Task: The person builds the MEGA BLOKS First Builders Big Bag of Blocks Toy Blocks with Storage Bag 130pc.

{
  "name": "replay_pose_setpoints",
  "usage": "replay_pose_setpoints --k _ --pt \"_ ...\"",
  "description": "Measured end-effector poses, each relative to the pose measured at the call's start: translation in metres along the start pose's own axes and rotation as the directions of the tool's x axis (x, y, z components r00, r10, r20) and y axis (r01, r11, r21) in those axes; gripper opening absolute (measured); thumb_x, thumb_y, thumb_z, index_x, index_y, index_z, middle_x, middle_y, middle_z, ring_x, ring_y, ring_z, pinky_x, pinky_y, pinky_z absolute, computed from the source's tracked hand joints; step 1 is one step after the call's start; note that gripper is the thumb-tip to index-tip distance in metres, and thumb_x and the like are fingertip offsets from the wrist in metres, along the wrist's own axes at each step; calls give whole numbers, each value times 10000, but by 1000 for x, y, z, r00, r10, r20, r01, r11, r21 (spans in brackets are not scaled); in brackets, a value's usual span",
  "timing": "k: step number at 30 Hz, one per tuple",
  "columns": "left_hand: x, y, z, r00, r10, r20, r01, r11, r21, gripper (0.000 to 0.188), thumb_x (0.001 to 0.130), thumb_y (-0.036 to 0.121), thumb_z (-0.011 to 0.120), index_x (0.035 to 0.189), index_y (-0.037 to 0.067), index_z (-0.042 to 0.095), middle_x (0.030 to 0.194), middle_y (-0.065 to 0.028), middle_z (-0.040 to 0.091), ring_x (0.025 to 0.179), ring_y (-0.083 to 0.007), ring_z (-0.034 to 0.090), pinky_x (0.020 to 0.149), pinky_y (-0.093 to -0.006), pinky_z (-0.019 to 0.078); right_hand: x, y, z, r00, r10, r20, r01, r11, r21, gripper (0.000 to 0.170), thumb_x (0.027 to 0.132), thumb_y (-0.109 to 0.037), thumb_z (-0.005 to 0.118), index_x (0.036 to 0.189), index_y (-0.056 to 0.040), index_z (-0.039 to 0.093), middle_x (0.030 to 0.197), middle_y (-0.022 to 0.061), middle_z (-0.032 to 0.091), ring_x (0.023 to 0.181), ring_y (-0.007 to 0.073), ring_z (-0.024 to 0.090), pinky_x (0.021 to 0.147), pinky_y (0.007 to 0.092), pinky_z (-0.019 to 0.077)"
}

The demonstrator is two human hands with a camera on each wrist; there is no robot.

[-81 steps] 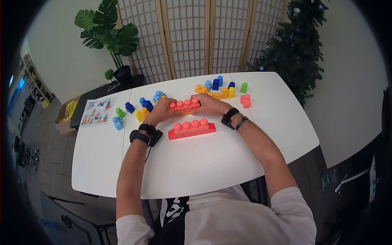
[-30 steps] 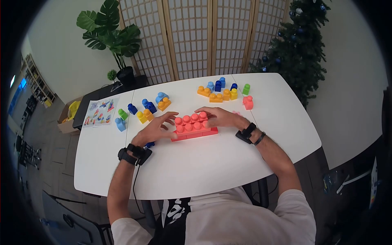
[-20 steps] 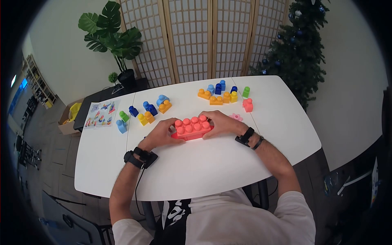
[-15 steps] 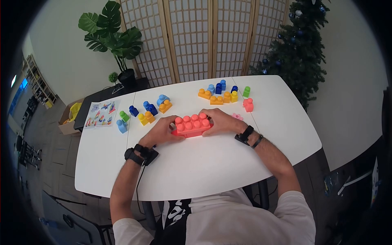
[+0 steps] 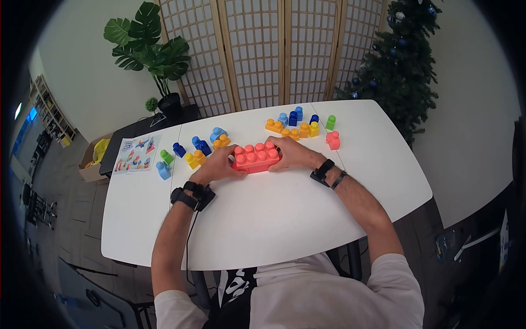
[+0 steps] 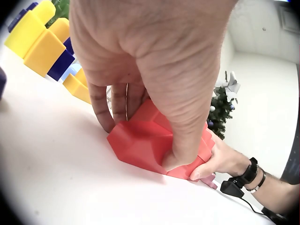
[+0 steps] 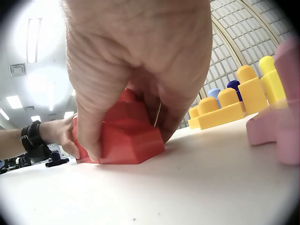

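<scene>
Both hands hold a red toy building-block assembly (image 5: 256, 159) on the white table, one hand at each end. It shows two rows of round studs on top in the head view. My left hand (image 5: 217, 163) grips its left end, thumb on the near side and fingers on the far side. Its sloped red end (image 6: 140, 143) shows under that palm in the left wrist view. At the opposite end, my right hand (image 5: 295, 152) grips likewise, thumb in front; the right wrist view shows another sloped end (image 7: 131, 147) resting on the tabletop.
Loose yellow blocks (image 5: 195, 159) and blue blocks (image 5: 201, 145) lie left of the hands. Orange blocks (image 5: 274, 126), a green block (image 5: 330, 122) and a red block (image 5: 333, 140) stand back right. A pink piece (image 7: 276, 124) is near the right hand. A printed sheet (image 5: 134, 154) lies far left.
The hands first held a red studded piece behind the other red piece, then brought the two together. They gripped both ends, and the assembly has since slid away from the person.
</scene>
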State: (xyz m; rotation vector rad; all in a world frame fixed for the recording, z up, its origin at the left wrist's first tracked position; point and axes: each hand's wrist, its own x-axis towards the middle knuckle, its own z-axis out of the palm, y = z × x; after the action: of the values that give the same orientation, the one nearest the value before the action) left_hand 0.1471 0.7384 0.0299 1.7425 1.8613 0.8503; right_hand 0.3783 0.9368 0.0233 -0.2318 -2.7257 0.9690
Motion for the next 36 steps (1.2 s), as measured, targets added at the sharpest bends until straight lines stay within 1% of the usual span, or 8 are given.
replay_pose_setpoints --k 9,14,16,18,19,25,32,36 --pt "-4 11 -2 1000 -21 -6 21 999 26 679 742 211 960 1311 -28 676 1167 -155 744 1039 -253 728 948 -358 587 -1 2 1 1000 -10 -4 10 1000 12 719 708 -301 973 1259 -2 621 1050 152 749 970 261 735 870 364 595" --pt "-6 10 -3 1000 -1 14 1 1000 -7 683 752 215 952 1324 -26 666 1165 -149 748 1052 -252 728 962 -365 584 -8 -3 -23 995 30 -100 -20 995 93 630 854 -351 922 1313 -38 625 1175 92 718 1079 191 684 937 305 560" --pt "-7 11 -3 1000 -5 14 4 1000 25 757 751 232 957 1392 -2 628 1197 -143 736 1055 -250 718 963 -365 580 -2 0 -37 976 46 -211 -18 991 132 487 932 -363 850 1239 -21 688 1034 89 744 948 178 702 840 314 570" --pt "-6 7 -4 999 3 32 -4 1000 18 792 764 279 955 1430 32 607 1242 -118 716 1067 -228 699 946 -355 577 -1 8 -54 927 202 -315 -247 963 -108 438 967 -386 813 1116 18 736 852 122 714 817 248 707 756 368 582" --pt "-5 5 -5 999 10 48 -11 1000 16 826 776 326 954 1469 67 586 1288 -94 695 1079 -207 680 929 -345 575 0 17 -52 909 151 -388 -238 953 -188 395 967 -355 802 990 38 769 815 174 732 764 317 732 710 420 588" --pt "-7 6 -4 1000 1 11 -1 1000 2 867 775 384 973 1480 70 577 1304 -105 685 1107 -214 681 940 -348 581 18 25 -27 903 152 -403 -360 779 -513 318 915 -272 833 968 38 783 941 237 767 876 392 759 829 478 625" --pt "-2 -3 -7 996 -42 73 40 999 21 807 792 396 962 1421 41 604 1275 -107 699 1126 -217 696 959 -344 588 21 17 -35 908 94 -408 -307 812 -496 279 886 -230 843 996 20 785 1029 221 747 992 390 745 887 472 614" --pt "-5 3 -9 1000 8 28 -8 1000 21 876 781 424 971 1471 48 583 1353 -111 673 1167 -223 689 955 -343 587 23 -22 -59 912 -208 -354 61 921 -384 281 905 -235 825 1048 1 770 1058 183 742 1026 380 720 925 456 572"
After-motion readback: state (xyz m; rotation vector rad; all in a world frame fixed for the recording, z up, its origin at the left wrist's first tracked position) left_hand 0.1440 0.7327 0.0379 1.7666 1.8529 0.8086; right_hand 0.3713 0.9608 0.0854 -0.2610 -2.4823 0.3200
